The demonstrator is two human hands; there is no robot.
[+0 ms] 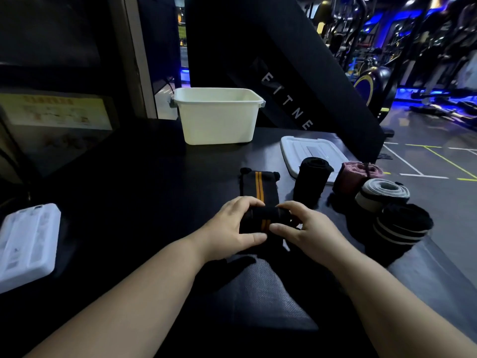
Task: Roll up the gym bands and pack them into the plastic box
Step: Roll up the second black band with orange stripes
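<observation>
A black gym band with two orange stripes (259, 188) lies flat on the dark table, its near end wound into a roll. My left hand (232, 228) grips the roll's left end and my right hand (307, 228) grips its right end, fingers curled over the top. The white plastic box (218, 120) stands open farther back, past the band. Its white lid (309, 153) lies flat to the right. Rolled bands stand at the right: a black one (311, 180), a pink one (355, 177), a grey-white one (382, 196) and a black one with white stripes (401, 228).
A white flat case (27, 244) lies at the table's left edge. A dark mesh fabric (258, 288) lies on the table between my forearms. The table's right edge drops to the gym floor, with exercise machines (413, 60) beyond.
</observation>
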